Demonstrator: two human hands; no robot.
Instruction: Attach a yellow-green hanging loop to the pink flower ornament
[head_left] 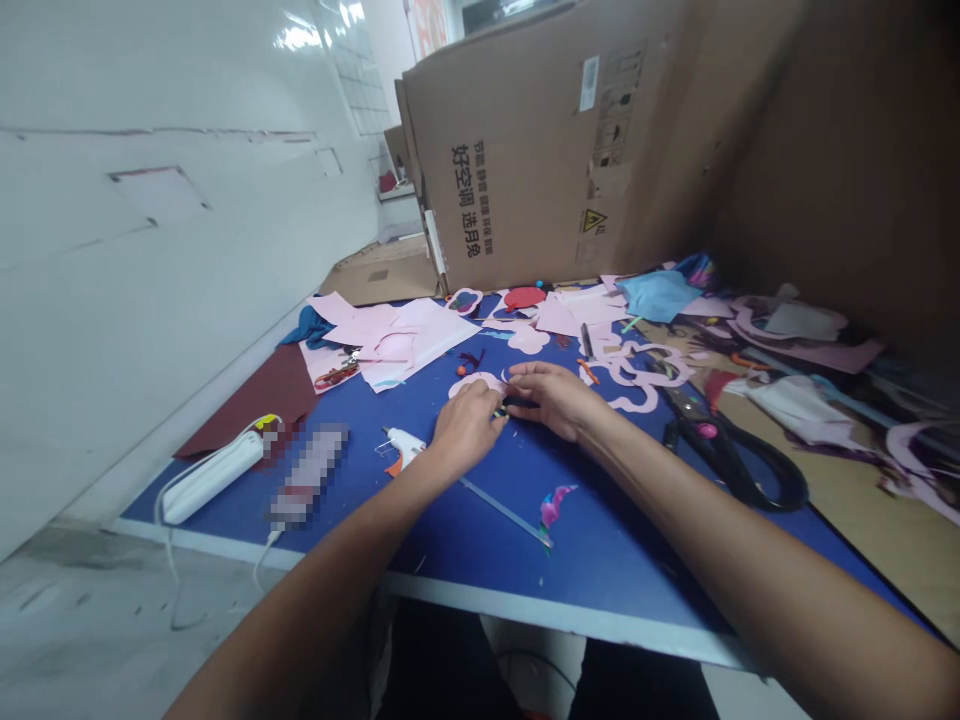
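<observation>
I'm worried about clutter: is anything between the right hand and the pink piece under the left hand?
Nothing visible stands between the right hand and the right edge of the pink piece. The left hand covers its near part, and a small dark item, too blurred to name, shows at that hand's fingertips.

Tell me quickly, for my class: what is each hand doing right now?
Left hand: fingers curled over the pink paper; grip cannot be told.
Right hand: open, loosely curved beside it, thumb and fingers parted.
</observation>
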